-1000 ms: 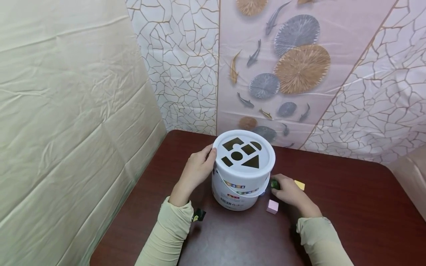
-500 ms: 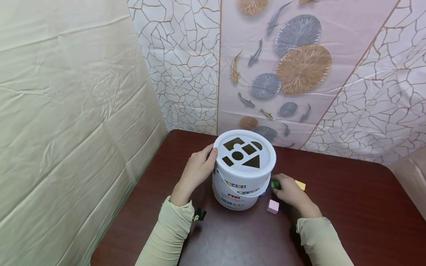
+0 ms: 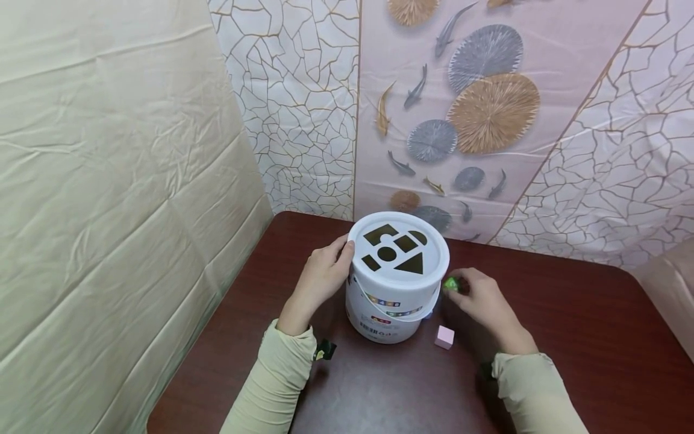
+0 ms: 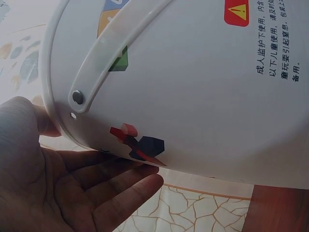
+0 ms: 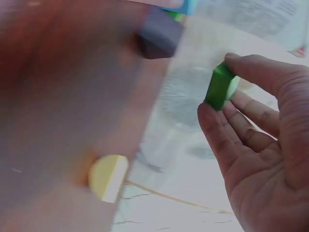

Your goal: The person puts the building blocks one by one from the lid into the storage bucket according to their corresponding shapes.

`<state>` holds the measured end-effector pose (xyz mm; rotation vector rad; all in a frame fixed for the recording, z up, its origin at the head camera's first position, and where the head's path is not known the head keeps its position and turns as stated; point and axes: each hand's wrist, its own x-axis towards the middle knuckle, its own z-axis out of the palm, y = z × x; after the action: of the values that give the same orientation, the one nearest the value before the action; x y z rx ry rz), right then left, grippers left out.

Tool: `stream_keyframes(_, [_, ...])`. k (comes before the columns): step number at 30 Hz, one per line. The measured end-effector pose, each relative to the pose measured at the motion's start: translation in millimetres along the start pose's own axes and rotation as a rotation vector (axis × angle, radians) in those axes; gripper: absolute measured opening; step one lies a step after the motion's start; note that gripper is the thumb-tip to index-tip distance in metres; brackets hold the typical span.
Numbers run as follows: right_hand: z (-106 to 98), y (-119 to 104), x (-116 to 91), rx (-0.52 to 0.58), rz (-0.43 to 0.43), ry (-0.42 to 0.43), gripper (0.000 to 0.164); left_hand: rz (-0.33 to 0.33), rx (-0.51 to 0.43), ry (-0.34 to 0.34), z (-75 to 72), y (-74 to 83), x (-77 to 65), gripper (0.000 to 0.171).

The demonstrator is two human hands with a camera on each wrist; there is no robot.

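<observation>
A white lidded bucket (image 3: 390, 301) stands on the table, its lid (image 3: 428, 247) cut with several shaped holes. My left hand (image 3: 323, 274) rests at the left of its rim; in the left wrist view the fingers (image 4: 130, 193) lie fairly straight along the wall, with the thumb at the lid's edge. To the bucket's right, my right hand (image 3: 482, 298) pinches a small green block (image 5: 221, 87) between thumb and fingertips, held up close to the bucket's side. Below that hand, a pink cube (image 3: 444, 337) sits on the table.
A yellow half-round block (image 5: 107, 179) and a dark block (image 5: 159, 34) lie on the table in the right wrist view. Something blue (image 3: 428, 315) shows beside the bucket's base. Behind the red-brown table (image 3: 569, 313) hangs a patterned cloth (image 3: 303, 120).
My right hand has lifted the green block off toward the bucket's rim and now covers the yellow block in the head view. My left hand and the bucket stay put.
</observation>
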<state>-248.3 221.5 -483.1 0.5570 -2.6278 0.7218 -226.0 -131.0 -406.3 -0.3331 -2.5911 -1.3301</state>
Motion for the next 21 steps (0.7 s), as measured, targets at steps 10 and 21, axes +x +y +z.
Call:
stream_keyframes(10, [-52.0,-42.4,26.6,0.037,0.025,0.149,0.032,-0.004,-0.001,-0.009,0.0,-0.2,0.7,0.057])
stream_keyframes(21, [-73.6,-101.9,66.3,0.229,0.024,0.245,0.038,0.000,-0.004,-0.008,-0.1,-1.1,0.6,0.056])
